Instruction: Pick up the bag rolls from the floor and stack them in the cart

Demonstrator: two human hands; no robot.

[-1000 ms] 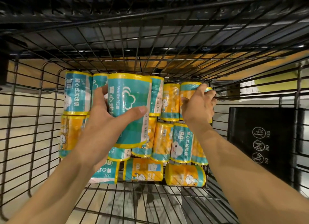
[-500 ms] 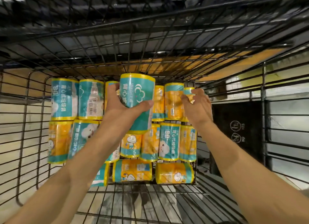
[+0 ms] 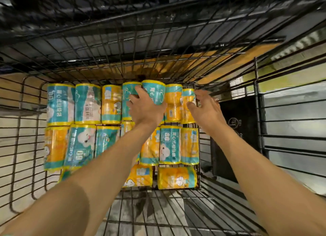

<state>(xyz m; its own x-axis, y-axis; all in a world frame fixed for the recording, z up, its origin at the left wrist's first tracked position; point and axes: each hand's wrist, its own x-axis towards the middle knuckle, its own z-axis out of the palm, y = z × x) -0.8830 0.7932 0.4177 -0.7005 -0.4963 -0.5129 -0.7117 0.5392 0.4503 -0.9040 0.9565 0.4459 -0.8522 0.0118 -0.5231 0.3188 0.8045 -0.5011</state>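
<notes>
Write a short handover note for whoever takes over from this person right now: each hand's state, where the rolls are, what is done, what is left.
Left hand: grips a teal roll, pushing it into the top row of the stack.
Right hand: open, fingers spread beside the orange roll at the row's right end; contact unclear.
Rolls: stacked against the far wall of the cart, two upright rows above rolls lying flat.
Done: most of the stack.
Left: seat and release the teal roll. No floor rolls in view, so check for more.
</notes>
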